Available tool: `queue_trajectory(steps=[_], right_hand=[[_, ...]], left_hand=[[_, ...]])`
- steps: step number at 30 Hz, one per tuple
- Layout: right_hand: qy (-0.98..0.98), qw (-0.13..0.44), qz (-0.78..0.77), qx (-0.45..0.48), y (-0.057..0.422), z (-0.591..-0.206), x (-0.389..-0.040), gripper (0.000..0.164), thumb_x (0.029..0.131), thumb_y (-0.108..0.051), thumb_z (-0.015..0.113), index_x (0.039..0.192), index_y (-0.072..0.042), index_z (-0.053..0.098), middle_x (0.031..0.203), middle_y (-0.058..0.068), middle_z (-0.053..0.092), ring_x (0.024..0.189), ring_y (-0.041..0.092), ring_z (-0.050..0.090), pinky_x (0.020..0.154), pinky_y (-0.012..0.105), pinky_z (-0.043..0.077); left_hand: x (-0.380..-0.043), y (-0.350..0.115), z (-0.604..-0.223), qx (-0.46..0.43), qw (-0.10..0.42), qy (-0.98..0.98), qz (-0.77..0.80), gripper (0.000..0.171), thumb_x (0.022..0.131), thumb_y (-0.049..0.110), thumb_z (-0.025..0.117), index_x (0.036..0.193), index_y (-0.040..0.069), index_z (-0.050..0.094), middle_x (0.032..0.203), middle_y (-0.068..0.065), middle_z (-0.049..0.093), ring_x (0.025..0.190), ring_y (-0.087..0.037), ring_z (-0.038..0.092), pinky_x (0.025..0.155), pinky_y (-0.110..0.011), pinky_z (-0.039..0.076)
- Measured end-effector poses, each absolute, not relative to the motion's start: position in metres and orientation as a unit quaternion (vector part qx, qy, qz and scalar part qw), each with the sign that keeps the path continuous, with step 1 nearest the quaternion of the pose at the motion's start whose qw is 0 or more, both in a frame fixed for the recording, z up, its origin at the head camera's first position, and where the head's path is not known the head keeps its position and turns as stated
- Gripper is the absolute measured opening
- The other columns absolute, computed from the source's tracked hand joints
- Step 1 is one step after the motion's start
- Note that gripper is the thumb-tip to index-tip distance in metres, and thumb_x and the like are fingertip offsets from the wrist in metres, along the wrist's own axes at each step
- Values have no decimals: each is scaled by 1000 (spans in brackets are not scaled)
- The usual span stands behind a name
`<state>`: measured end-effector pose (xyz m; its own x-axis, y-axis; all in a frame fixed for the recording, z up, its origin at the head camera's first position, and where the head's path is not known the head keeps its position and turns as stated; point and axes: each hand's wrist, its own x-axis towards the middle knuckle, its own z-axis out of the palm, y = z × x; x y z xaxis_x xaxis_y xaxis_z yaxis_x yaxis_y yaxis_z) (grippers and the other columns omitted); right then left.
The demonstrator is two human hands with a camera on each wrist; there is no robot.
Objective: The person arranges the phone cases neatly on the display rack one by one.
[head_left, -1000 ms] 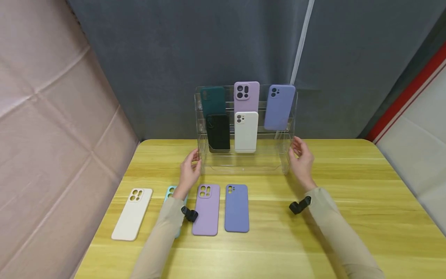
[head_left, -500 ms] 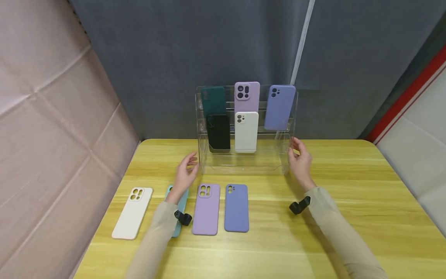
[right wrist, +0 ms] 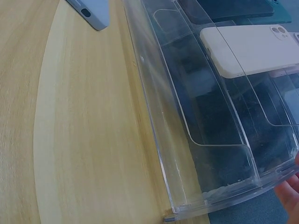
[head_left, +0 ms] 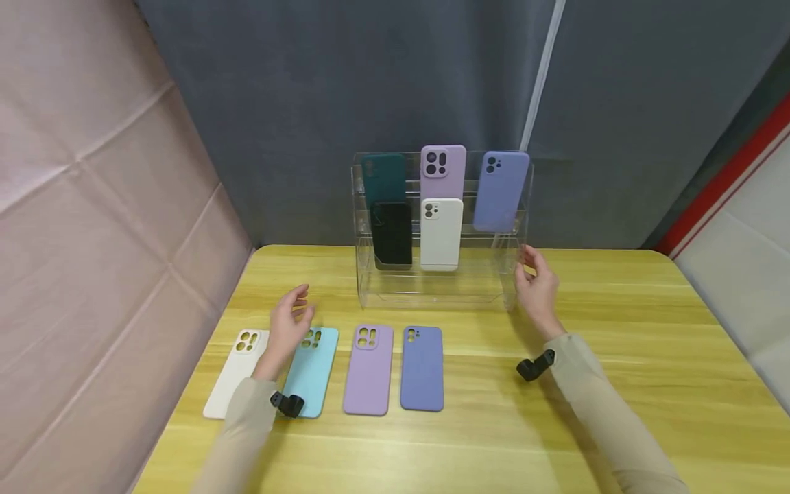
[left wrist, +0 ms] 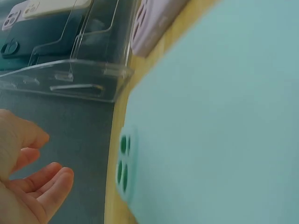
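A clear acrylic display stand (head_left: 435,300) at the back of the table bears several phone cases. My right hand (head_left: 538,291) is at its right side, thumb and loosely bent fingertips right at the side panel. In the right wrist view, only a few fingers (right wrist: 290,189) show beyond the panel. My left hand (head_left: 289,326) is off the stand, loosely curled with nothing in it. It hovers between a white phone case (head_left: 237,374) and a light-blue phone case (head_left: 315,374), overlapping part of each. The light-blue case fills much of the left wrist view.
A purple phone case (head_left: 369,374) and a blue phone case (head_left: 422,370) lie face down to the right of the light-blue one. On the stand are dark green (head_left: 384,178), purple, periwinkle (head_left: 501,192), black (head_left: 392,237) and white (head_left: 441,237) cases. A grey curtain (head_left: 308,137) hangs behind.
My left hand has let go of the stand's left side and moved left and toward me, uncovering more of the light-blue case. The right hand has stayed by the stand's right side.
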<state>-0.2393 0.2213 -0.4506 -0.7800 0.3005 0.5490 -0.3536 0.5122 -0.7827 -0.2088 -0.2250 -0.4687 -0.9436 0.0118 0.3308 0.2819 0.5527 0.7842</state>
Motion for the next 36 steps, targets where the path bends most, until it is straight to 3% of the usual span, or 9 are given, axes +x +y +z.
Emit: queue_trajectory(steps=[14,23,30,36], right_hand=[[-806,326,493,13,223,-452,-239,34,87,9,52,121,10,54,113,26,61,102,36,59,71,-3,40],[-806,326,493,14,224,-452,-238,33,88,8,53,121,11,54,113,27,61,102,37,59,72,-3,39],[-805,328,493,18,223,-452,-238,32,88,8,53,120,11,55,112,27,61,102,38,59,71,-3,39],[-806,329,491,20,224,-453,-239,32,88,8,53,120,11,55,112,26,61,101,37,59,72,-3,40]], left_hand=[[-183,-275,-481,-15,163,-909,-384,41,85,-2,61,123,-12,51,116,-32,53,101,-45,52,84,-55,48],[-171,-292,-479,68,98,-950,-288,66,83,22,68,131,-13,40,128,-37,40,116,-52,33,92,-61,35],[-164,-296,-479,92,63,-966,-232,78,79,31,71,129,-19,38,119,-40,43,110,-54,36,88,-60,36],[-160,-297,-480,113,42,-971,-208,71,78,33,70,123,-15,44,115,-38,44,104,-53,39,76,-59,41]])
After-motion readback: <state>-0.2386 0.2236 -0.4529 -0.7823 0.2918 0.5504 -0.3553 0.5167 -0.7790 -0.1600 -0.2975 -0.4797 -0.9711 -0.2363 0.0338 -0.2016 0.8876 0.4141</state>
